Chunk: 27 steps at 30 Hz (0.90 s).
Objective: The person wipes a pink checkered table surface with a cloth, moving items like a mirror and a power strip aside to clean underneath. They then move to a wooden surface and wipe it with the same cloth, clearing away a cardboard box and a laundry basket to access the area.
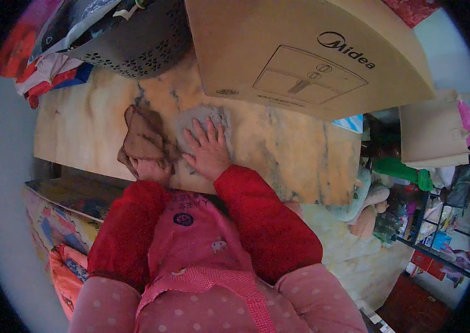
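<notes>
My left hand (151,168) is partly covered by a crumpled brown cloth (145,135) on the marble-patterned tabletop (293,154); its fingertips are hidden under the fabric, so its grip does not show. Just right of it, my right hand (208,147) lies flat with fingers spread on a grey cloth (185,118) spread out on the same surface. The two cloths lie close side by side. Red sleeve covers reach to both wrists.
A large Midea cardboard box (235,54) stands at the back right. A grey perforated plastic basket (135,54) with things in it stands at the back left, beside folded red and white fabric (52,75). An open drawer or shelf (72,195) lies below the table's left front edge.
</notes>
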### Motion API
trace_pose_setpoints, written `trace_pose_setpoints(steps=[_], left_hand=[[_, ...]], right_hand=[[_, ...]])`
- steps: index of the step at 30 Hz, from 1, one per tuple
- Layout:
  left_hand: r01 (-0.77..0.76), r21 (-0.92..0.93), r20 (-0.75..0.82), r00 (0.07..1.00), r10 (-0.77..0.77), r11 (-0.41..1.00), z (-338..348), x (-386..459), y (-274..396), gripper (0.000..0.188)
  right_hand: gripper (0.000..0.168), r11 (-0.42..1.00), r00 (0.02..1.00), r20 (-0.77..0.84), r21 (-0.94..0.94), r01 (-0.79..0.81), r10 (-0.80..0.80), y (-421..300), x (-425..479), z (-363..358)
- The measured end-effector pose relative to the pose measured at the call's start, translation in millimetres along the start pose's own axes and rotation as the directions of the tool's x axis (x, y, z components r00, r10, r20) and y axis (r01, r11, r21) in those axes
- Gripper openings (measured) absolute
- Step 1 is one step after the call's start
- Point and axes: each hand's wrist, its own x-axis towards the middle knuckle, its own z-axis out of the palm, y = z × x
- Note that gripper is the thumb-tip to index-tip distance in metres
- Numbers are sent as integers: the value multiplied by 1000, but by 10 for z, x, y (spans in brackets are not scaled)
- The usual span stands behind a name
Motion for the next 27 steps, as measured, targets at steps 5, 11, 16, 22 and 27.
trace_pose_setpoints(steps=[5,11,16,22,27], left_hand=[[49,-64,115,992,-42,997,-136,-55,32,59],[34,-40,14,999,-33,999,-253,-3,206,61],[77,-53,87,994,-73,996,-297,16,237,61],[87,-51,145,986,-78,995,-360,18,243,59],[22,-100,-98,995,-32,995,-223,3,203,54]], right_hand=[[64,990,975,176,-56,-130,138,899,-566,-585],[70,757,818,-154,-314,-573,555,2546,-2680,-1189],[74,517,667,-101,-550,-655,738,2157,-2429,-953],[68,849,918,-66,-360,-388,392,641,-1023,-361],[64,974,984,21,-146,-173,178,-329,-208,25]])
